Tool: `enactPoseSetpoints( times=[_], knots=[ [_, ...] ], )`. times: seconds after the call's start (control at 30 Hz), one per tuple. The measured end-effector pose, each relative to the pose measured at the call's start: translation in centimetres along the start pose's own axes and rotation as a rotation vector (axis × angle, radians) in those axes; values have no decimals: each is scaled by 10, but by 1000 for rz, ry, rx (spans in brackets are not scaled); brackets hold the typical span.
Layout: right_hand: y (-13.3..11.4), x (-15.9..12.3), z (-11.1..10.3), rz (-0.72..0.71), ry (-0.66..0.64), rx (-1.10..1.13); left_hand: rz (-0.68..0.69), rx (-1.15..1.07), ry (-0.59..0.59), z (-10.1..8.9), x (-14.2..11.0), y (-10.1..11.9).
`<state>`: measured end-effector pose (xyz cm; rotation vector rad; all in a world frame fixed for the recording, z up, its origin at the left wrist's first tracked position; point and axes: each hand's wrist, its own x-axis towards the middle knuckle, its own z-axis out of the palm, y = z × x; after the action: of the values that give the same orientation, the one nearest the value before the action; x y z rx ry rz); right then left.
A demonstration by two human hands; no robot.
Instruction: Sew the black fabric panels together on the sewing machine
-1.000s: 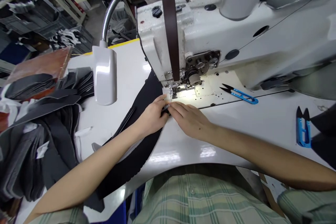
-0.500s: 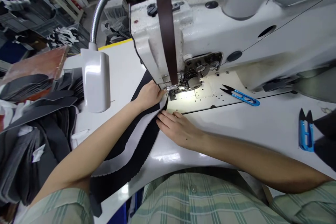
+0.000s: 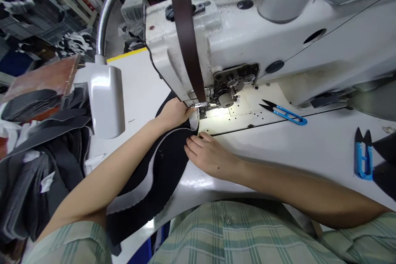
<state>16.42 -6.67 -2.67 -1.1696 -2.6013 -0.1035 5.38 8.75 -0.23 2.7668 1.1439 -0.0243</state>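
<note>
Black fabric pieces [image 3: 173, 161] with a light grey underside curve from the sewing machine [image 3: 198, 41] down to the table's front edge. My left hand [image 3: 173, 114] is closed on the fabric just left of the presser foot [image 3: 202, 111], its thumb pointing toward the foot and the other fingertips hidden. A small crumpled pale bit [image 3: 194, 119] of the fabric shows beside that thumb. My right hand [image 3: 210, 154] has its fingers bent over the fabric's right edge, just in front of the needle plate, holding it.
Blue thread snips [image 3: 289, 114] lie on the machine bed, and a second pair of snips [image 3: 363, 154] lies at the right. A lamp head [image 3: 107, 101] hangs on a bent metal neck at the left. Stacked dark fabric pieces [image 3: 62, 144] stand along the left side.
Black fabric has turned over the upper part of the pale grey strip, which is now narrower and more curved. Both hands stay near the presser foot. The view has shifted slightly.
</note>
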Motion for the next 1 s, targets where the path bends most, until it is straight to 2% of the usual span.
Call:
enactPoseSetpoints(
  times=[0.13,0.3,0.43,0.5,0.67,0.8,1.0],
  knots=[
    [-7,0,-5,-31,-79,7,-124,114,-42,-1,1,5],
    [-8,3,-6,-53,-131,98,-181,153,5,7,7,15],
    [-8,2,-3,-11,-59,120,-162,87,113,13,2,16],
    [-10,0,-2,29,-19,99,-116,18,146,12,-7,14],
    [-14,-3,-3,79,-49,46,169,-161,93,8,-35,13],
    [-16,-9,-4,91,-61,-58,186,-190,141,13,-43,21],
    [-15,-22,-5,117,0,-61,166,-165,163,21,-42,33]
  ],
)
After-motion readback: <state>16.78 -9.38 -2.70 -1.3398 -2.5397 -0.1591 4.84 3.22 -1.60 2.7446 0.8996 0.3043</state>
